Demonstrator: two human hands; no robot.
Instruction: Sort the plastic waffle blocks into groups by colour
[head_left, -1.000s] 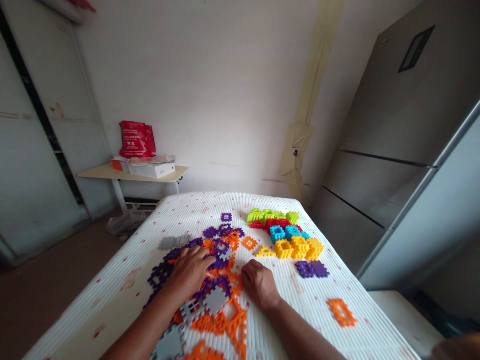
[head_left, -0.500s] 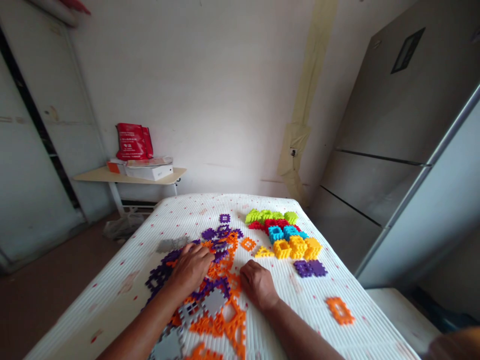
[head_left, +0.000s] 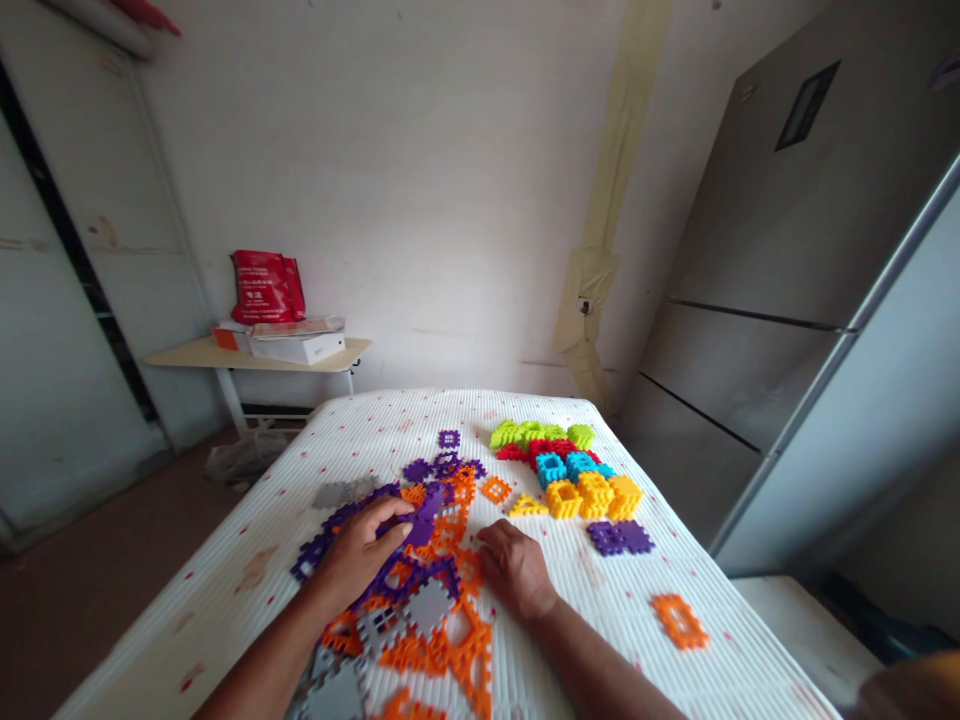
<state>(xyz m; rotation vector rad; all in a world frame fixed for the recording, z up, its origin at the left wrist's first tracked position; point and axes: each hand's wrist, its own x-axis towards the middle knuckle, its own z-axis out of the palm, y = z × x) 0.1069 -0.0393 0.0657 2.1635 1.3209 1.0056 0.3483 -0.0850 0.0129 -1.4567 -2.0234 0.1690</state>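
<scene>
My left hand [head_left: 358, 552] pinches a purple interlocking tile [head_left: 424, 512] and holds it a little above a loose heap of purple, orange and grey tiles [head_left: 420, 600] on the white ribbed table [head_left: 225, 600]. Just right of the heap my right hand [head_left: 516, 570] rests knuckles-up on the table, fingers curled at the heap's edge; what they hold, if anything, is hidden. Assembled cubes stand further back on the right: lime green [head_left: 534, 434], red [head_left: 553, 448], blue [head_left: 570, 466] and yellow [head_left: 596, 495].
A flat purple pair [head_left: 619, 537] and a lone orange tile [head_left: 678, 620] lie at the right of the table. A grey refrigerator [head_left: 795, 290] stands close on the right. A small side table [head_left: 262, 356] with a red bag and boxes is by the back wall.
My left hand has turned and lifted a purple tile out of the heap, drawing back slightly toward me. My right hand has hardly moved.
</scene>
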